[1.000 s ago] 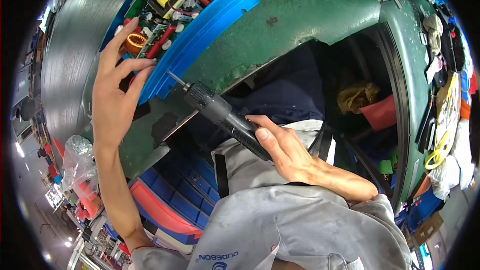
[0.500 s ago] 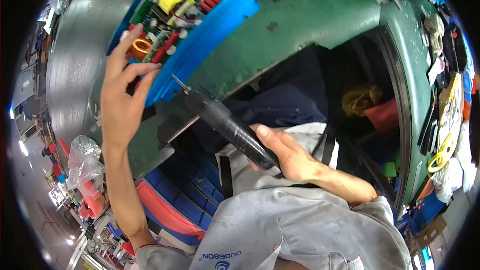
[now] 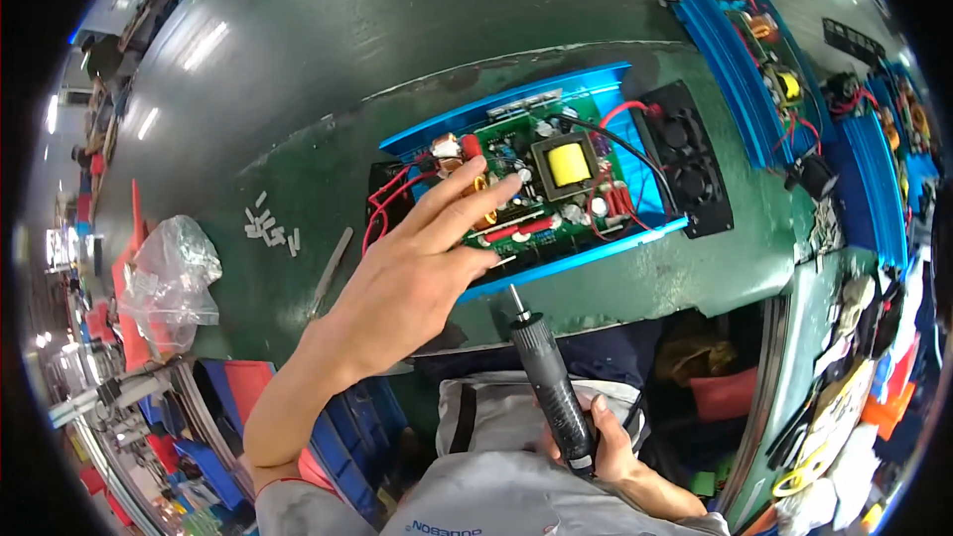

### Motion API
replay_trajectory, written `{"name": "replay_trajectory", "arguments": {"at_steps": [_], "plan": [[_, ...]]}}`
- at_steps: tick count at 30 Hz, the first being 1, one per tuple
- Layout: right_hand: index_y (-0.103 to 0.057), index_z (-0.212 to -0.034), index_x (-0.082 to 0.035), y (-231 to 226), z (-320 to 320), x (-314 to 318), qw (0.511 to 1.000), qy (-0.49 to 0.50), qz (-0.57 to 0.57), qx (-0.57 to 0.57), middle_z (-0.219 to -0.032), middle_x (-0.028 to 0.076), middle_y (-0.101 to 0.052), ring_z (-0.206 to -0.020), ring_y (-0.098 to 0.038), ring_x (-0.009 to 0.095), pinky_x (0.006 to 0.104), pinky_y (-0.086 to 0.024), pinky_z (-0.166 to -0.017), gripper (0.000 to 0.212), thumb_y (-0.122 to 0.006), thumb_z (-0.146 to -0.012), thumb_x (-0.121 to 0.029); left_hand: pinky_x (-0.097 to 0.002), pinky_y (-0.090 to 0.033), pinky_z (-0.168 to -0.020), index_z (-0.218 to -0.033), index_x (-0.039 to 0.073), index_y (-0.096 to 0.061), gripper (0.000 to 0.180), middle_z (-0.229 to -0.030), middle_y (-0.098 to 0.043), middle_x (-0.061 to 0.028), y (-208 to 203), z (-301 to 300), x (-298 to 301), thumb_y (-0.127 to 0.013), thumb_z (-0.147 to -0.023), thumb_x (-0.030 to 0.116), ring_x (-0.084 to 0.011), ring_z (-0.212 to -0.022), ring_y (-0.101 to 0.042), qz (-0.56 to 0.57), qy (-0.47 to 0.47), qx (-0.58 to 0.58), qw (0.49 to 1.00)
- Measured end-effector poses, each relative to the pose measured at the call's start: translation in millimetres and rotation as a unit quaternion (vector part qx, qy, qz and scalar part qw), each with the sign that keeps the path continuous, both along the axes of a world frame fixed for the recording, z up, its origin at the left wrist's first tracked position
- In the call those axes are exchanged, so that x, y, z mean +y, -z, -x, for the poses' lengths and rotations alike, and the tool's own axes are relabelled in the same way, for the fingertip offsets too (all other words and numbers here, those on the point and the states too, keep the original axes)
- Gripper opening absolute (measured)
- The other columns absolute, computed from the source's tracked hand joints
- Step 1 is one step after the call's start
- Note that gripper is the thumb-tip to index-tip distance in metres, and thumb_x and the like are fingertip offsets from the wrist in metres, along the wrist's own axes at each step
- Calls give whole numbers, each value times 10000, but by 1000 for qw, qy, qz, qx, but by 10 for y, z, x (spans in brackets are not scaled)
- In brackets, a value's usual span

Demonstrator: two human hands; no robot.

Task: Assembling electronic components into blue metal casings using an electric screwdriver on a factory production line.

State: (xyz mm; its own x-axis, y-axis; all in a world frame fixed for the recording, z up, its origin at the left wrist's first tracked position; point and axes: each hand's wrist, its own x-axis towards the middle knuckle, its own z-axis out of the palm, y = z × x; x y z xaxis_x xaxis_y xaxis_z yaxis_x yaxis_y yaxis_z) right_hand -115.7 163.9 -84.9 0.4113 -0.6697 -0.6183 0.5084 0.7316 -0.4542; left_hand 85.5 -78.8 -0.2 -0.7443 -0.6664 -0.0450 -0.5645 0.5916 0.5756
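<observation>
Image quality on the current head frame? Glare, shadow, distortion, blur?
Head view: bright glare streaks on the dark worktop, upper left; highlights on the clear plastic bag. Head view: deep shadow below the bench edge, though a red sheet shows. Head view: fisheye bends straight edges, corners black. Head view: black power screwdriver and yellow-wound transformer look fairly crisp.
</observation>
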Motion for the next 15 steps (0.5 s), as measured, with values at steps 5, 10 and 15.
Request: {"name": "replay_trajectory", "arguments": {"at_steps": [5, 10, 15], "plan": [[-492, -1386, 17, -31, 13, -67, 997, -49, 15, 53, -758, 99, -624, -615, -554, 161, 284, -434, -565, 1047, -207, -887, -859, -444, -339, -1178, -1054, -88, -675, 316, -1564, -389, -168, -104, -43, 85, -614, -746, -50, -374, -1497, -267, 6, 42, -46, 998], [-515, -1332, 26, -12, 6, -31, 996, -20, 34, 82, -749, 110, -627, -603, -552, 161, 284, -439, -566, 992, -216, -916, -823, -466, -350, -1172, -1062, -77, -662, 285, -1537, -429, -161, -88, 22, 183, -679, -806, 47, -334, -1484, -310, 9, 15, -39, 999], [-527, -1295, 30, -79, 55, -97, 987, -54, 45, 142, -765, 114, -641, -618, -568, 158, 272, -442, -575, 894, -220, -972, -744, -468, -396, -1142, -1053, -47, -666, 297, -1485, -500, -134, 94, 9, 228, -741, -784, 53, -311, -1450, -377, 74, 8, -32, 997]]}}
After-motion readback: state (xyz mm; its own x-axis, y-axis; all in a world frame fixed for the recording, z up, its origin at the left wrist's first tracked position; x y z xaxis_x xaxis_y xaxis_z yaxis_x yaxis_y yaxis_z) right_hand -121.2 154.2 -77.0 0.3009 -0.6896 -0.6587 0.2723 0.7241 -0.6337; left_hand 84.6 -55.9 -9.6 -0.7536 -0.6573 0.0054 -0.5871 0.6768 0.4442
